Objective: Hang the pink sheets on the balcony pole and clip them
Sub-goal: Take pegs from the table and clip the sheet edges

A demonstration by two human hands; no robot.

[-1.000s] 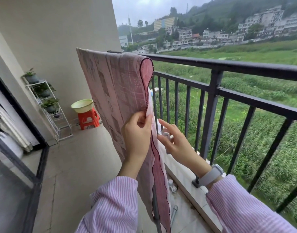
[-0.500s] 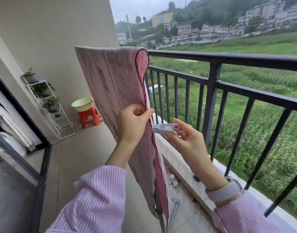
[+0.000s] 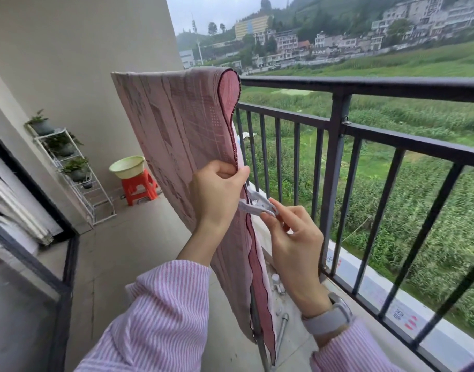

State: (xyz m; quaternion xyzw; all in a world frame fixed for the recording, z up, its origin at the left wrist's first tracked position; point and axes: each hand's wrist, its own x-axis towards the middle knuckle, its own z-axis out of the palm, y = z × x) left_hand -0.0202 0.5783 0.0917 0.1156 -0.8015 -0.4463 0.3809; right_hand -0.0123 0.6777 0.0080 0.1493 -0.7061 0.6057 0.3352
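Note:
A pink patterned sheet [image 3: 176, 135] hangs folded over the dark balcony railing's top bar [image 3: 364, 85], with its dark-trimmed edge facing me. My left hand [image 3: 217, 191] pinches that edge together at mid height. My right hand [image 3: 292, 237] holds a pale lilac clothes clip [image 3: 257, 205] by its handles. The clip's jaws are at the sheet's edge, just below my left fingers. Whether the jaws are biting the cloth is hidden by my left hand.
The railing's vertical bars [image 3: 335, 183] run along the right, above a low concrete ledge [image 3: 432, 336]. At the far end stand a red stool [image 3: 139, 187] with a pale green basin [image 3: 127, 166] and a white rack of potted plants [image 3: 74, 170]. A glass door frame [image 3: 66, 264] is on the left.
My right hand has brought the clip up and left, from beside the sheet to its edge under my left fingers. My left hand keeps pinching the edge.

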